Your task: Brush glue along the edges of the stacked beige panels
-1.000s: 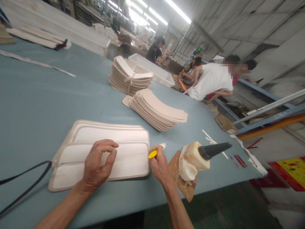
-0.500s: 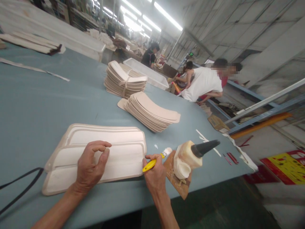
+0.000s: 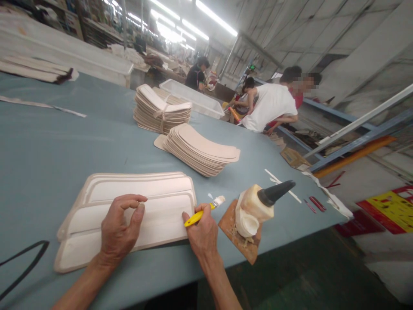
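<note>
My left hand [image 3: 121,226] is over the pale panels [image 3: 161,215], its thumb and index fingertips pinched together; whatever is between them is too small to make out. My right hand [image 3: 204,228], at the panels' right edge, holds a yellow-handled brush [image 3: 193,218]. Its bristles point up and right and carry a whitish substance. The panels overlap in a fanned pile, each with a white centre and a beige border. To the right, a cream bottle [image 3: 254,204] with a dark cone-shaped top and a white cup-like part at its side sits on a brown board [image 3: 229,219].
Behind the panels on the blue-grey table [image 3: 106,146] are a loose stack of curved beige pieces [image 3: 203,148] and a tied stack [image 3: 161,110]. A black strap [image 3: 29,267] lies at left. White strips and red items are at right. Several people are in the background.
The view has shifted slightly, so most things appear a little further left. My right hand, with the brush, has moved slightly left along the panels' edge. My left hand keeps its pinched shape.
</note>
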`<state>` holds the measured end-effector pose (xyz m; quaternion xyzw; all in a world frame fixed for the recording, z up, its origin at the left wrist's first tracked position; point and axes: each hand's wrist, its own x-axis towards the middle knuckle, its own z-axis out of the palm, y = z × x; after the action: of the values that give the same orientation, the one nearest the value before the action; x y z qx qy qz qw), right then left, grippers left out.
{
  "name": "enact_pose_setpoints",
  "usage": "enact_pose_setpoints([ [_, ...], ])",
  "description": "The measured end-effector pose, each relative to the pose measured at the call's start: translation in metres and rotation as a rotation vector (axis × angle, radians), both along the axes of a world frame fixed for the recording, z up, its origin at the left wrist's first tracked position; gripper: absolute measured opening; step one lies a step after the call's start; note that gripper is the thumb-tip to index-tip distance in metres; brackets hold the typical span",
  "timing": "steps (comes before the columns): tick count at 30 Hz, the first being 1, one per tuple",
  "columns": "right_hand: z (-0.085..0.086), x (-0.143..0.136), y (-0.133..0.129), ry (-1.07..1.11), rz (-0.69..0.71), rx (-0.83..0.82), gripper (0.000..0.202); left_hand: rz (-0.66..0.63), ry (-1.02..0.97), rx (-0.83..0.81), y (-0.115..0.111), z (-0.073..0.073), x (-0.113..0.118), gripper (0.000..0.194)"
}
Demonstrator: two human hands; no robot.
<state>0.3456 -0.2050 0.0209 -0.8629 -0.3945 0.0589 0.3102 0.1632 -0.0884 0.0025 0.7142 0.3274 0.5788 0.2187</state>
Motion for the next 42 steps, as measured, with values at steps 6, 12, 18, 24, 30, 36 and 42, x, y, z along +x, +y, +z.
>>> enact_pose_setpoints([
  [6,0.004,-0.001,0.006,0.0,-0.035,-0.006,0.03,0.025,0.007,-0.006,0.001,-0.001,0.0,0.006],
  [12,0.003,0.0,0.011,0.057,-0.037,0.015,0.027,0.026,0.004,-0.007,0.001,-0.002,0.0,0.006],
  [18,-0.004,0.007,0.011,0.127,-0.012,0.077,0.021,0.029,-0.004,0.002,0.001,-0.003,-0.001,0.006],
  [24,-0.013,0.011,0.011,0.167,0.03,0.153,0.019,0.014,-0.008,0.002,0.0,-0.003,-0.001,0.005],
  [30,-0.015,0.013,0.012,0.194,0.073,0.229,0.016,0.017,-0.017,-0.01,0.0,-0.004,-0.002,0.006],
  [36,-0.019,0.009,0.014,0.204,0.065,0.281,0.027,0.018,-0.023,-0.015,0.0,-0.003,0.0,0.005],
  [42,-0.022,0.006,0.015,0.222,0.109,0.323,0.027,0.027,-0.036,-0.016,0.0,0.0,0.0,0.005],
])
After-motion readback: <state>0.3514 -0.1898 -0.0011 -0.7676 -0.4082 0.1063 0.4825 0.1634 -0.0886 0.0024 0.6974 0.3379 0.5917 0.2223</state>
